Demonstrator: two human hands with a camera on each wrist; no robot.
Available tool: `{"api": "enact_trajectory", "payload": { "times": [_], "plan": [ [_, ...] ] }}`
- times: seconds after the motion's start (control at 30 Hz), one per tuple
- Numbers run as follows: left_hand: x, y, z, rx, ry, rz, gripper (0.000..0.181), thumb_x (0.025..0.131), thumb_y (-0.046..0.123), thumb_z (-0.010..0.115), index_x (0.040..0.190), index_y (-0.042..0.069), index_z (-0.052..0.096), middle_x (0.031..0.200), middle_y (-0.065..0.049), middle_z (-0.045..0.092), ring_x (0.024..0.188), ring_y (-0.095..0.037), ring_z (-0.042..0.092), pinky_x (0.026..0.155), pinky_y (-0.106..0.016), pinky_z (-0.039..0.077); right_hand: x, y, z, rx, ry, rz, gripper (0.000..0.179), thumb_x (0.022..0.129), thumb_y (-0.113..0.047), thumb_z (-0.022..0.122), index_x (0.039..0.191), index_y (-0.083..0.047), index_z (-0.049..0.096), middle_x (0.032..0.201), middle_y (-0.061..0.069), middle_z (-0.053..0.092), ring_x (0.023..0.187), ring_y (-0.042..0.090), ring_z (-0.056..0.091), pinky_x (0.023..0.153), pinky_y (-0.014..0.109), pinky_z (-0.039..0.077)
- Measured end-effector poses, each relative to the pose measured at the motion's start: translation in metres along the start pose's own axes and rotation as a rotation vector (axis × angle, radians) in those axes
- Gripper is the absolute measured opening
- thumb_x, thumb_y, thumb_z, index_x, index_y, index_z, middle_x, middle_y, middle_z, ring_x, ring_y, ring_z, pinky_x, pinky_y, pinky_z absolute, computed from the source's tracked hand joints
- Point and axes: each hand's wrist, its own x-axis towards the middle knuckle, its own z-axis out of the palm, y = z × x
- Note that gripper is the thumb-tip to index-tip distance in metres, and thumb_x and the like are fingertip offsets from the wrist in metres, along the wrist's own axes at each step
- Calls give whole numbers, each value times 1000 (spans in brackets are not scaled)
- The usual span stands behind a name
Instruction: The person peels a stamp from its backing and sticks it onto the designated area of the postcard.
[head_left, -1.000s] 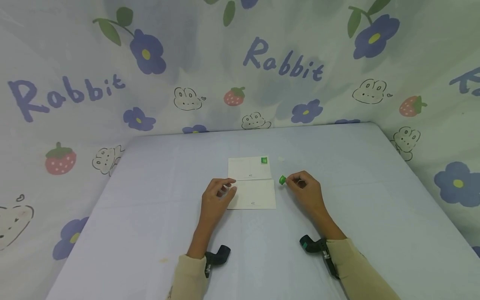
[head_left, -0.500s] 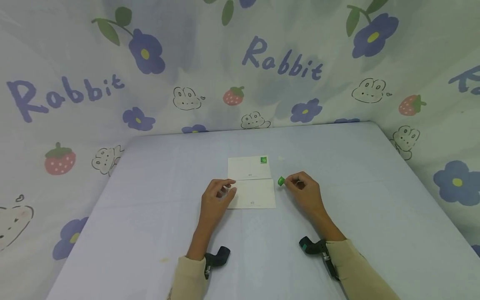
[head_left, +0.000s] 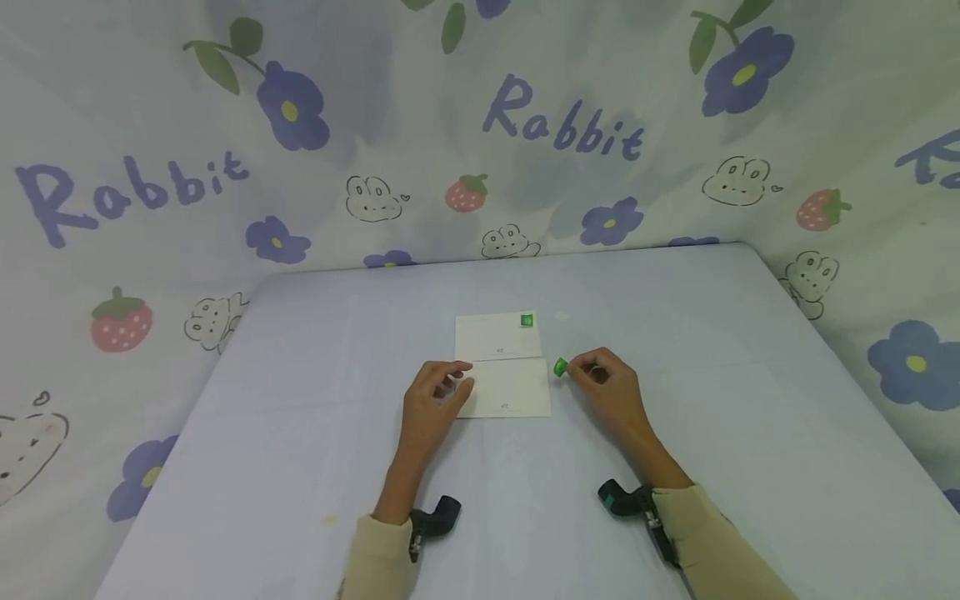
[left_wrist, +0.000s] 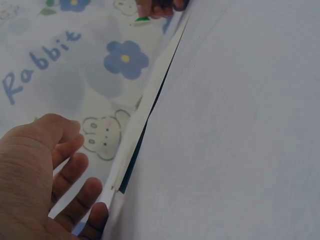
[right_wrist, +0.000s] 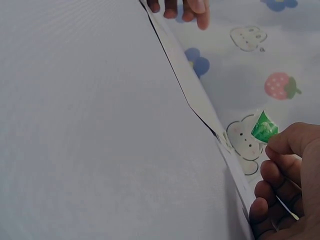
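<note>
Between thumb and forefinger my right hand [head_left: 611,387] pinches a small curled green stamp [head_left: 560,367], with its face showing in the right wrist view [right_wrist: 265,128]. It is just right of the near blank postcard [head_left: 510,392]. My left hand [head_left: 433,396] lies along that postcard's left side, fingers loosely bent and thumb apart, holding nothing. Its fingertips overlap the card's left edge in the head view. Directly behind lies a second postcard [head_left: 491,337], with a green stamp [head_left: 527,321] at its upper right corner.
A white-covered table [head_left: 300,450] carries both postcards near its middle. Behind and beside it hangs a printed curtain [head_left: 420,125] with flowers, strawberries and rabbits. A dark wrist camera [head_left: 437,517] sits on the left wrist, another camera [head_left: 622,497] on the right.
The right hand has shifted slightly left and toward the near side with the stamp, closer to the near postcard's right edge. The left hand and both postcards have stayed almost still.
</note>
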Motion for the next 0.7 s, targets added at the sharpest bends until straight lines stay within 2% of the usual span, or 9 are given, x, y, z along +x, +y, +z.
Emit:
{"api": "enact_trajectory", "payload": {
  "times": [0.3, 0.7],
  "plan": [
    [-4, 2, 1, -11, 0, 28, 19, 92, 20, 75, 111, 20, 75, 105, 0, 63, 90, -17, 58, 80, -38, 49, -1, -4, 0, 0, -9, 11, 11, 93, -19, 72, 96, -9, 71, 95, 3, 65, 88, 17, 57, 78, 29, 48],
    [-6, 1, 1, -13, -2, 21, 19, 92, 20, 75, 111, 21, 75, 105, 2, 62, 90, -16, 57, 80, -37, 48, -8, -3, 2, 10, -13, 4, 9, 92, -18, 74, 94, -10, 71, 92, 0, 64, 86, 16, 59, 75, 25, 48]
  ]
}}
